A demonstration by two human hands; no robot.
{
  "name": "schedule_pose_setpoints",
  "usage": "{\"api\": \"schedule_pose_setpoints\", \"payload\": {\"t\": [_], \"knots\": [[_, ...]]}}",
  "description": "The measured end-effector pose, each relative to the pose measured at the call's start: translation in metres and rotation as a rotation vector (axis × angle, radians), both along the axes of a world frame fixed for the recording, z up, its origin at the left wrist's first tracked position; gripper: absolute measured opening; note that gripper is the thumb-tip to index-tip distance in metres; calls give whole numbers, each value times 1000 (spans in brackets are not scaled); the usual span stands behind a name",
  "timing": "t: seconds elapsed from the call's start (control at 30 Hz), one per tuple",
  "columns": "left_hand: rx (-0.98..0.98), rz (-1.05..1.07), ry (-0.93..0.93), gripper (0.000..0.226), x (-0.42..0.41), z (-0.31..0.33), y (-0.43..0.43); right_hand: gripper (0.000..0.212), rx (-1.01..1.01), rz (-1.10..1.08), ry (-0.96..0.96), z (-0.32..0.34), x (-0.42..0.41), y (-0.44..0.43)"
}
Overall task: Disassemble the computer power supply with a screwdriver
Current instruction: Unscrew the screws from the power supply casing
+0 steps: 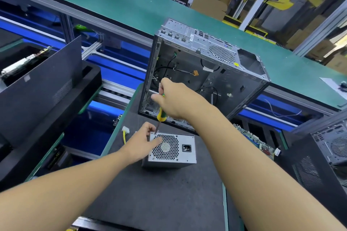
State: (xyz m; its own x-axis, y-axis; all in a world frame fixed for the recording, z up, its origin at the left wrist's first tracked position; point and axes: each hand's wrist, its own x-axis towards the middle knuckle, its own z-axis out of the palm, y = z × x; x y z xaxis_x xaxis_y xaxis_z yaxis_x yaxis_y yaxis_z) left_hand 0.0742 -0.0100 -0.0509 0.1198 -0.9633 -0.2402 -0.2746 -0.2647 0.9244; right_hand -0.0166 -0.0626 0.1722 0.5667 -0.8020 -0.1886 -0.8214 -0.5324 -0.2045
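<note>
Over the power supply (174,151), right hand (174,99), fingers curled round screwdriver (161,114); left hand (142,142), fingers pinching its corner.

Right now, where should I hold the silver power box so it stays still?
Probably hold the power supply by its left edge, coming from the left as the left hand does: it stands fan-face up, and the screwdriver in the right hand works from above.
</note>
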Motion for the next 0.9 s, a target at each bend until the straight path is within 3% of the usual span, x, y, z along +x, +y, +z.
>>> {"api": "schedule_pose_setpoints", "payload": {"t": [0.1,0.23,0.4,0.63,0.9], "knots": [[-113,3,-63,26,17,8,5,12,13,6,-40,0,3,-1],[-154,19,-125,13,19,17,7,18,47,2,-23,4,7,3],[-174,39,-122,12,17,24,11,30,-66,-9,13,-1,7,7],[-231,50,-244,12,11,31,11,11,-71,-1,-77,-1,-1,12],[-337,40,-345,4,-9,56,-5,13,-166,-177,-196,19,-33,8]]}}
